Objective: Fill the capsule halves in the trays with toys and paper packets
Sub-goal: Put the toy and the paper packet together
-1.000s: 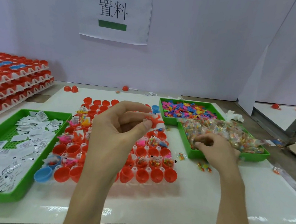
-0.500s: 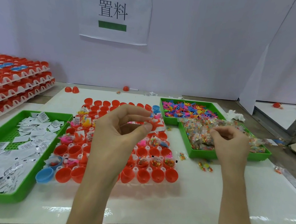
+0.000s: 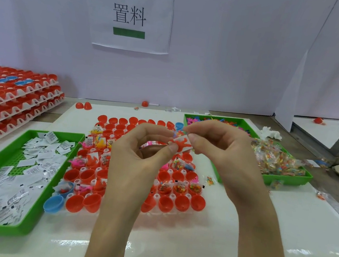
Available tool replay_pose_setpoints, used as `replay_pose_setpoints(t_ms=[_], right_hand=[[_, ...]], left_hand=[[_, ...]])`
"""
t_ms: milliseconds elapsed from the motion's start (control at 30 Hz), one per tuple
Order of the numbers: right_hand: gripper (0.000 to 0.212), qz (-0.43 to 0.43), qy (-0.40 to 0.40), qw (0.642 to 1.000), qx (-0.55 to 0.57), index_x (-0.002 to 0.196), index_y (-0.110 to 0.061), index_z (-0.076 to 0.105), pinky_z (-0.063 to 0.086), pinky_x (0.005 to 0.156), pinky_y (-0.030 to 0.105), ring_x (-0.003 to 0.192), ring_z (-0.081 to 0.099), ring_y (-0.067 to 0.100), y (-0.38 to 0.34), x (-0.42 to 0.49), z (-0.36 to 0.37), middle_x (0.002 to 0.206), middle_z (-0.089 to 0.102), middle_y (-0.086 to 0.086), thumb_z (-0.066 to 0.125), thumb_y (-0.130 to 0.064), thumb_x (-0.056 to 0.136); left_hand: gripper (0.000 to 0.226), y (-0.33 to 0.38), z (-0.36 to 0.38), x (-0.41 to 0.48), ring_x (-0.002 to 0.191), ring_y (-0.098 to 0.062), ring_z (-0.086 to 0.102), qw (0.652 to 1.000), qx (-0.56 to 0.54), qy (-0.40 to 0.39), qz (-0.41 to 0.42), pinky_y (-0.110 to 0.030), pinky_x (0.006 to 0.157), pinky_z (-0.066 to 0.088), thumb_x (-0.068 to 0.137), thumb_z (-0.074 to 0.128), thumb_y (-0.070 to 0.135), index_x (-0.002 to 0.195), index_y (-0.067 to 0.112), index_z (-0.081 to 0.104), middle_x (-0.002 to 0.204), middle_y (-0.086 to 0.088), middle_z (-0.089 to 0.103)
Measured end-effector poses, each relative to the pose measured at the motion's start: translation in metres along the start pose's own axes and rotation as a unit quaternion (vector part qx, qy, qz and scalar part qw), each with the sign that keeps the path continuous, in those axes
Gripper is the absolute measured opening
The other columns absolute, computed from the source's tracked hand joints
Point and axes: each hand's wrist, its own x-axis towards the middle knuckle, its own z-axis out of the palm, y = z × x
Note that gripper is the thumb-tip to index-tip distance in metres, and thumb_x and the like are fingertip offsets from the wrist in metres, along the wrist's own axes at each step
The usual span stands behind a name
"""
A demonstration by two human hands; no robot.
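My left hand [image 3: 140, 158] is raised over the capsule tray [image 3: 162, 210] and pinches an orange toy [image 3: 180, 143] together with a white paper packet between thumb and fingers. Close against it from the right, my right hand [image 3: 222, 152] holds a small clear packet of coloured bits at its fingertips, touching the toy. Below them the tray holds several red capsule halves [image 3: 181, 203]; some hold toys and packets, the front ones look bare. A blue half [image 3: 53, 203] sits at the tray's front left corner.
A green tray of white paper packets [image 3: 13, 174] lies at the left. Two green trays stand at the right, one with coloured toys [image 3: 217, 121], one with clear packets [image 3: 280, 161]. Stacked capsule trays [image 3: 14, 99] fill the far left. Loose halves [image 3: 84, 105] lie behind.
My right hand has left the tray of clear packets and moved left and up with a packet to meet my left hand. My left hand has stayed in place.
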Motion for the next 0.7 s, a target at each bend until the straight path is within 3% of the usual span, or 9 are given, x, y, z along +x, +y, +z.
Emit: replay_pose_setpoints(t_ms=[200,300,467,567,700], right_hand=[[0.012,0.012,-0.035,0.999,-0.006,0.096,-0.02,0.076,0.052,0.071,0.013,0.084,0.072,0.007,-0.0056,-0.0021,-0.0018,0.089,0.077,-0.005,0.069,-0.012,0.091],[0.016,0.023,-0.052,0.998,0.003,0.098,-0.02,0.076,0.055,0.074,0.017,0.087,0.075,0.013,-0.0065,-0.0033,-0.0014,0.09,0.077,-0.002,0.078,-0.016,0.083],[0.021,0.017,-0.042,0.999,0.014,0.097,-0.017,0.076,0.057,0.077,0.022,0.087,0.075,0.019,-0.0041,-0.0017,0.002,0.09,0.078,0.003,0.081,-0.014,0.078],[0.025,0.016,-0.043,0.998,0.039,0.097,-0.014,0.076,0.057,0.075,0.021,0.087,0.075,0.018,-0.0057,-0.0028,0.0019,0.09,0.078,0.003,0.079,-0.02,0.073],[0.03,0.04,-0.036,0.998,0.022,0.102,-0.018,0.076,0.057,0.077,0.019,0.091,0.074,0.012,-0.0075,-0.0019,0.0045,0.094,0.078,-0.003,0.078,-0.024,0.073]], left_hand=[[0.021,-0.0024,-0.001,0.001,0.08,-0.008,0.073,0.999,0.007,0.029,0.012,-0.015,0.069,0.055,0.076,0.084,0.015,0.086,0.03,0.073,0.08,0.009,0.075],[0.019,-0.0018,-0.0012,0.0004,0.078,-0.009,0.072,0.999,-0.004,0.031,0.011,-0.015,0.067,0.055,0.071,0.082,0.027,0.086,0.03,0.073,0.078,0.007,0.074],[0.021,-0.003,-0.0022,0.0011,0.082,-0.008,0.072,1.0,-0.002,0.023,0.005,-0.013,0.068,0.054,0.074,0.082,0.025,0.091,0.033,0.074,0.084,0.009,0.074],[0.026,-0.0026,-0.0043,0.0004,0.083,-0.008,0.073,1.0,-0.012,-0.003,-0.01,-0.012,0.068,0.054,0.071,0.077,0.038,0.095,0.031,0.077,0.085,0.008,0.076],[0.021,-0.0033,-0.0048,0.0007,0.079,-0.008,0.074,1.0,-0.008,0.011,0.013,-0.012,0.067,0.054,0.069,0.076,0.036,0.087,0.025,0.078,0.079,0.007,0.077]])
